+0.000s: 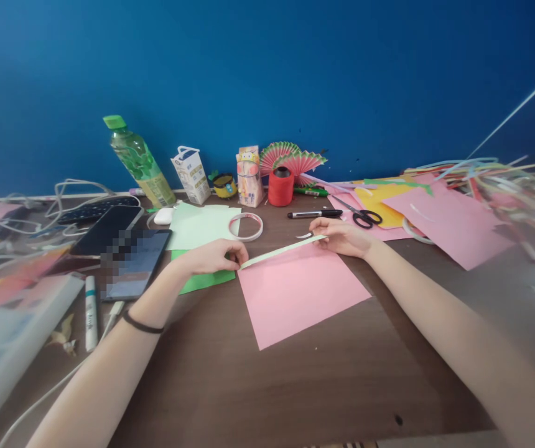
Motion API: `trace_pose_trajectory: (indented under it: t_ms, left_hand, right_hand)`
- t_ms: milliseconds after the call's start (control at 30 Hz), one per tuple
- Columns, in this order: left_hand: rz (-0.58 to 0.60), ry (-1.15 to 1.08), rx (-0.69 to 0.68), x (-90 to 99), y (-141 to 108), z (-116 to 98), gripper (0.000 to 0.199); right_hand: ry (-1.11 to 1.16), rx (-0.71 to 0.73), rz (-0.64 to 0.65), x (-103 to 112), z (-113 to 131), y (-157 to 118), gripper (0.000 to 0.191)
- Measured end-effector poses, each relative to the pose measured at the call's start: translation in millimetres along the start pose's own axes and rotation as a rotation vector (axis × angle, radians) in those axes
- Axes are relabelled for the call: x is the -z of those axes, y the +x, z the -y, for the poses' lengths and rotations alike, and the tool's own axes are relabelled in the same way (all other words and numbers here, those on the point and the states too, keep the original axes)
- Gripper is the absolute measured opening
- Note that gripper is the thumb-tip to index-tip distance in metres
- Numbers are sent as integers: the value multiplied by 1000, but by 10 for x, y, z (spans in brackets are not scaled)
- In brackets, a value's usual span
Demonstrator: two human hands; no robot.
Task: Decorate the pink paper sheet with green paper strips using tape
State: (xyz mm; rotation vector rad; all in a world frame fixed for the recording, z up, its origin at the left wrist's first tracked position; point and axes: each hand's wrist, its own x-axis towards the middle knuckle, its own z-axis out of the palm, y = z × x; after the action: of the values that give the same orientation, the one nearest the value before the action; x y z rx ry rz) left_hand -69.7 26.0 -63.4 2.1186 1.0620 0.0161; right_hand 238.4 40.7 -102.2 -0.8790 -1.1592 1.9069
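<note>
A pink sheet of paper lies tilted over the brown table, with a narrow pale green strip along its far edge. My left hand pinches the left end of that edge between thumb and fingers. At the right end, my right hand holds the strip and paper edge, its fingers bent around the corner. A bright green sheet is partly under my left hand, below a pale green sheet. A roll of tape stands just beyond the strip.
Scissors, a black marker and pink sheets lie at the right. Along the wall stand a green bottle, a carton and a red spool. A tablet and cables are left.
</note>
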Motion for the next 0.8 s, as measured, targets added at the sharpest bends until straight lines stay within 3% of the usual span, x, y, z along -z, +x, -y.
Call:
trace_pose_trajectory:
  t_ms: [467,600,800]
  left_hand:
    - [-44,74,-7,11,6,9,29]
    - [-43,77,13,9,11,13,30]
    - [-55,88,26,6,18,20,28]
  right_hand:
    - [-23,103,49,8,36,-18,16]
    - [-135,100,-58,-26,69,-3,16]
    - [-496,121,-201,-43,85,-14,12]
